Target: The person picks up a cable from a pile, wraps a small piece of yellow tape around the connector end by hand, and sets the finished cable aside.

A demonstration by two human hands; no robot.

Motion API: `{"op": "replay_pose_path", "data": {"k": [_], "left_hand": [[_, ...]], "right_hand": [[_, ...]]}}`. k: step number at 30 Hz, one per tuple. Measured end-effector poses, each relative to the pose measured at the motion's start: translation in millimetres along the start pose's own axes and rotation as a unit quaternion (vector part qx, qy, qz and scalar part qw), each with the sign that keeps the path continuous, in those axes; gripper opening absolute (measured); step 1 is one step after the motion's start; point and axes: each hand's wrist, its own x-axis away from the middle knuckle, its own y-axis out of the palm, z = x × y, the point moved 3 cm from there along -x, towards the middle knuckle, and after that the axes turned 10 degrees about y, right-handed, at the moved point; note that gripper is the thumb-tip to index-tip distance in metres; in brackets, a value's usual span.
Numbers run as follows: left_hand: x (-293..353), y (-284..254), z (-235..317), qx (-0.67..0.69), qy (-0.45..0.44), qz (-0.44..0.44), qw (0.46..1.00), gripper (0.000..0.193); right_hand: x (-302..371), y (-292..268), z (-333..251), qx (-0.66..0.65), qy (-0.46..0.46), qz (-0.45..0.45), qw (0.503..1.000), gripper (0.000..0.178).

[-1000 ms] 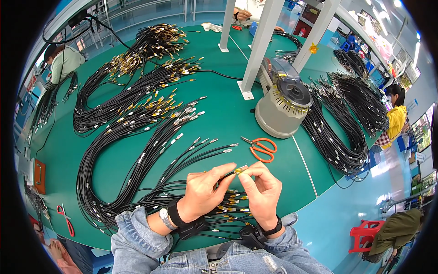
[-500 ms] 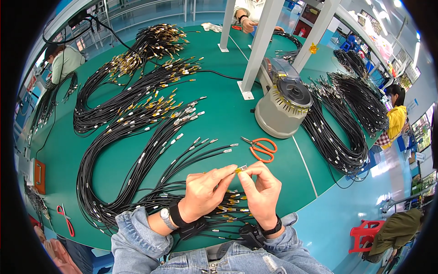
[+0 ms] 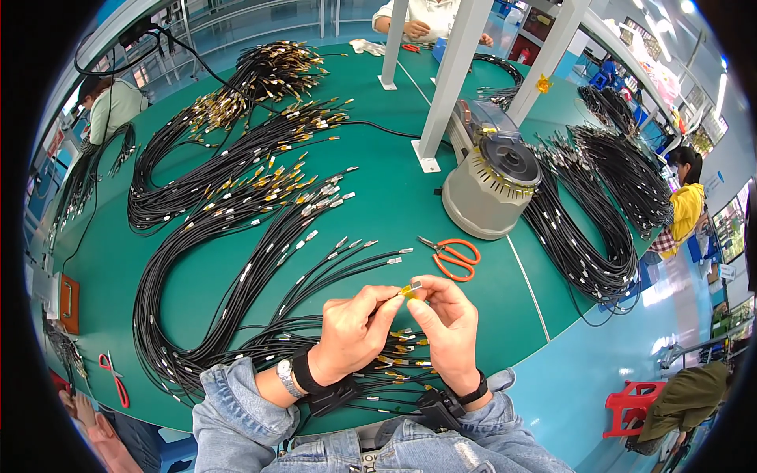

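Observation:
Just above the near part of the table, my two hands meet at a small metal cable connector [image 3: 415, 285] with a piece of yellow tape [image 3: 406, 291] around its base. My left hand [image 3: 347, 327] is closed, pinching the cable right behind the tape; the cable itself is mostly hidden by the fingers. On the other side, my right hand [image 3: 449, 319] has its fingertips on the metal end, its thumb bent below. Under both hands lie black cables [image 3: 276, 335] with yellow-taped and bare metal ends. Orange-handled snips [image 3: 456, 260] lie just beyond my right hand.
A grey round tape dispenser [image 3: 489, 189] stands beyond the snips, beside white posts [image 3: 449, 87]. Large black cable bundles [image 3: 169, 276] cover the table's left, another bundle [image 3: 591, 229] its right. Red scissors [image 3: 117, 382] lie near the left edge. A co-worker [image 3: 430, 20] sits opposite.
The yellow tape now shows more plainly around the connector base, and my right fingers have shifted slightly left and up at the metal end. The co-worker's hands opposite have moved apart.

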Motion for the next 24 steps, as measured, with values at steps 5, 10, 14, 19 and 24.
{"op": "replay_pose_path", "data": {"k": [5,10,14,19,24], "left_hand": [[1.5,1.3,-1.9,0.013,-0.009,0.006,1.0,0.007],[2.2,2.8,-3.0,0.021,-0.017,0.01,1.0,0.007],[2.7,2.6,-3.8,0.02,-0.025,0.006,0.999,0.007],[2.3,2.7,-4.2,0.023,-0.031,0.0,0.999,0.007],[3.6,2.5,-3.8,0.053,-0.073,-0.018,0.996,0.007]], "right_hand": [[1.0,3.3,-2.4,-0.041,0.024,-0.012,0.999,0.02],[0.4,4.0,-2.9,-0.042,-0.009,-0.009,0.999,0.015],[-0.6,0.1,1.3,-0.031,-0.01,0.004,0.999,0.008],[1.3,1.2,-2.6,-0.022,-0.022,0.006,1.0,0.003],[0.7,0.9,1.8,-0.035,-0.008,0.012,0.999,0.004]]}}
